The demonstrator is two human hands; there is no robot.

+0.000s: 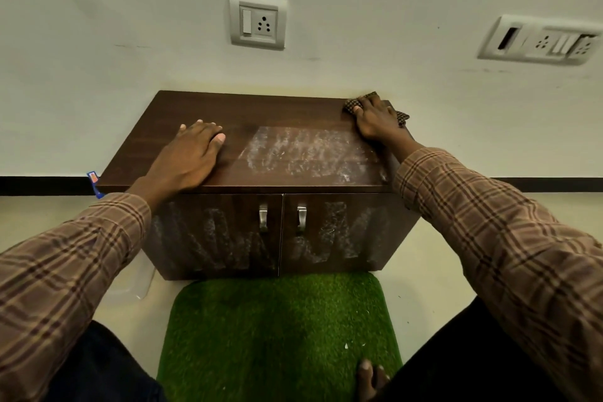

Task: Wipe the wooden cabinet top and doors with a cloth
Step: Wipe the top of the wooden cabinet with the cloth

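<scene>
A low dark wooden cabinet stands against the wall; its top [261, 111] carries a patch of white dusty smears [310, 153] on the right half. Both doors, the left door [215, 235] and the right door [339, 232], show white streaks too, with two metal handles [263, 217] at the centre. My right hand [375, 119] presses a brown checked cloth [354, 104] onto the far right corner of the top. My left hand [192, 153] lies flat, fingers together, on the left part of the top, holding nothing.
A green grass-like mat [277, 336] lies on the floor in front of the cabinet, with my bare toes [370, 375] on its near edge. Wall sockets [257, 21] and a longer switch plate [541, 41] sit above. A blue tag [94, 179] pokes out at the cabinet's left.
</scene>
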